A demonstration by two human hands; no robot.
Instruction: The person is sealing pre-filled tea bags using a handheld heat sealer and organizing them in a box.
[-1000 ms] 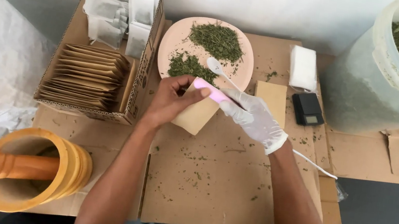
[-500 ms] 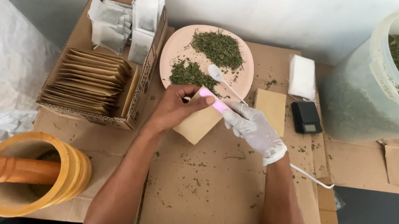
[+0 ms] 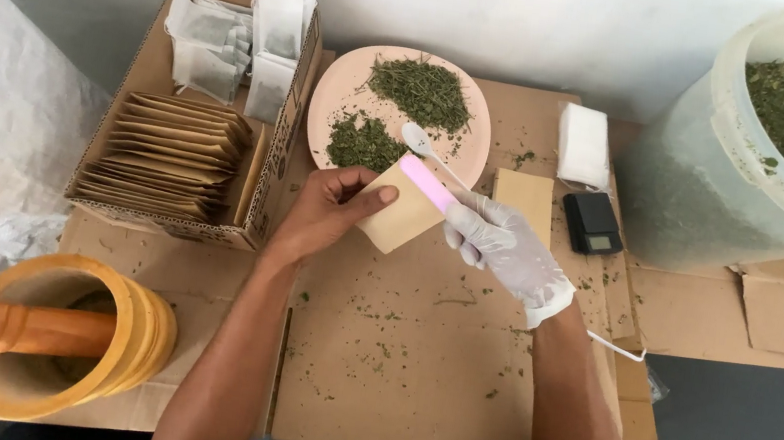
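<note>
Head view, looking down at my hands over a cardboard-covered desk (image 3: pixel 412 374). My bare left hand (image 3: pixel 327 214) holds a small tan paper pouch (image 3: pixel 400 213): my thumb presses on its near face and my other fingers curl behind it, so they are closed in a pinch on the pouch. The pouch sits just below the pink plate (image 3: pixel 348 93), tilted, with its long axis running from lower left to upper right and its upper edge turned toward the plate.

My right hand (image 3: pixel 504 250), in a white glove, has its fingers folded around the pink handle of a spoon (image 3: pixel 428 162). The spoon lies along the top edge of the pouch. Its long axis runs from my glove up and to the left, and its white bowl points at the plate, resting at the plate's lower rim.

The plate carries two heaps of dried green herb (image 3: pixel 421 91). Left of the plate stands a cardboard box (image 3: pixel 266 195) of tan pouches and white sachets. Right of the plate lie a second tan pouch, a small black scale (image 3: pixel 591 222) and a large bucket (image 3: pixel 709 191) of the same herb.
</note>
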